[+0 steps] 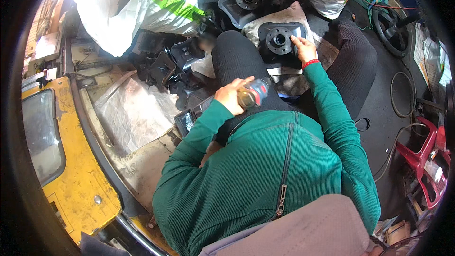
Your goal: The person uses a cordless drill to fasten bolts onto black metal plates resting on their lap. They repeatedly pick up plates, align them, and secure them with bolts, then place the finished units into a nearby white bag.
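Note:
A cordless drill (253,93) with a rounded, partly red and blue body is gripped in my left hand (233,96), over my left thigh. Between my legs lies a black plate-like part with a round, holed flange (278,41) and a raised central hub. My right hand (304,50) has its fingers closed at the right edge of this flange; whether they also pinch a small fastener cannot be made out. A pale cloth or sack (298,18) lies under the part. The drill and the flange are apart.
More black flanged parts (239,7) are piled ahead, with others (166,68) left of my leg. White sacks (109,9) stand beyond them. A yellow machine panel (78,161) is at left. On the right are a steering wheel (391,33), cables (412,99) and a red plastic chair (422,156).

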`<action>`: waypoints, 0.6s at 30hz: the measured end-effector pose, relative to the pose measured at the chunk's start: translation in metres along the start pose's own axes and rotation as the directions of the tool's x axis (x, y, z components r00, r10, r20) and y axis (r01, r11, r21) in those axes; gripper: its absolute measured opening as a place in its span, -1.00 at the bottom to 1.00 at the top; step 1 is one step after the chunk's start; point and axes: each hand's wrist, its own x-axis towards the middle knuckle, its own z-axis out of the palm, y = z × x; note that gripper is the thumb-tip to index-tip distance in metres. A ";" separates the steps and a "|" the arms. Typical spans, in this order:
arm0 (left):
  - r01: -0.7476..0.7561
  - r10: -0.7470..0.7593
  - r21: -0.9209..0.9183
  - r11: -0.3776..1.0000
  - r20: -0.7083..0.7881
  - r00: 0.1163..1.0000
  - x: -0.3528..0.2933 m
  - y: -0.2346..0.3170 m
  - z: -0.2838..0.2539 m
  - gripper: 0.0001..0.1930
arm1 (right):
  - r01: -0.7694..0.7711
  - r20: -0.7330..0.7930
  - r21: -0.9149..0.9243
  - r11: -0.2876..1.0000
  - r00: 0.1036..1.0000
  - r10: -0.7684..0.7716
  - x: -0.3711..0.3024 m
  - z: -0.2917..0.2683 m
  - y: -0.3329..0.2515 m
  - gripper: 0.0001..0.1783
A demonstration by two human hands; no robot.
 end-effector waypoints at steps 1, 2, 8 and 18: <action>-0.021 0.015 -0.178 0.984 -0.033 0.999 -0.002 -0.009 -0.003 -0.27 | 0.067 -0.010 -0.022 0.997 0.998 -0.068 0.008 0.004 0.005 -0.49; -0.049 0.032 -0.351 0.935 -0.054 0.998 -0.003 -0.010 -0.011 -0.27 | 0.123 -0.031 -0.045 0.991 0.992 -0.125 0.015 0.004 0.016 -0.48; 0.164 -0.215 -0.641 0.750 -0.002 0.977 -0.015 0.007 -0.052 -0.62 | 0.172 0.066 -0.355 0.919 0.985 -0.159 0.026 -0.009 -0.012 -0.51; -0.095 0.025 -0.257 0.962 -0.266 0.964 -0.010 0.038 -0.067 -0.39 | -0.504 0.625 0.705 0.499 0.774 -0.101 0.011 -0.047 -0.020 -0.53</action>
